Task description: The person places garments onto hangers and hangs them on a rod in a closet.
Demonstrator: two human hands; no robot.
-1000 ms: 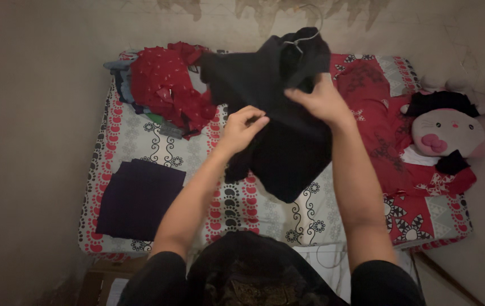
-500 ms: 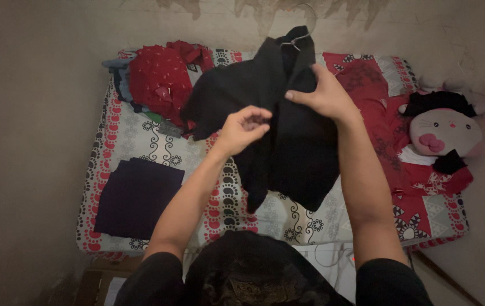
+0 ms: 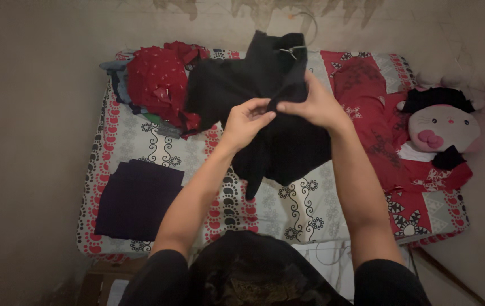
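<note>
A black garment (image 3: 279, 122) was held up above the bed (image 3: 288, 198), pinched shut in the grip of the left hand (image 3: 246, 120) and right hand (image 3: 310, 105). It hung crumpled and unfolded (one dark purple cloth (image 3: 137, 198) lay folded; a red clothes heap (image 3: 160, 85) waited).

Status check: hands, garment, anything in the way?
Left hand and right hand both pinching black cloth garment, held up above patterned bed. Red clothes pile behind, clear.
</note>
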